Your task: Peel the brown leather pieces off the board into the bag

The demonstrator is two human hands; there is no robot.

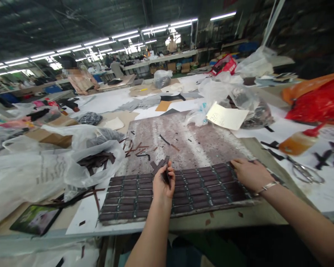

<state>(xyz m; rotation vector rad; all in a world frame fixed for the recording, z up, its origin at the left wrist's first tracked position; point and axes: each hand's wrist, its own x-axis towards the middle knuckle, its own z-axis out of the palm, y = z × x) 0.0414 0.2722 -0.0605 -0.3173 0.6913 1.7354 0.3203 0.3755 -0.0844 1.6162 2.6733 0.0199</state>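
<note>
Several short dark brown strips [159, 165] stick out of my left hand [164, 180], whose fingers are closed round them above the board. My right hand [247, 172], with a bracelet at the wrist, reaches flat over the far right end of the rows; its fingertips touch a dark strip there, and whether they pinch it I cannot tell. Rows of dark brown strips [196, 189] lie side by side in columns along the near half of a worn, stained board [183, 144]. Thin greenish gaps part the columns. Loose scraps are scattered on the board's far half.
An open plastic bag [119, 152] of dark strips stands left of the board. Scissors [306, 173] and a bottle of amber liquid [297, 142] lie at the right. A labelled bag [226, 115] and a red bag [320, 98] sit farther back. A person [80, 79] stands far left.
</note>
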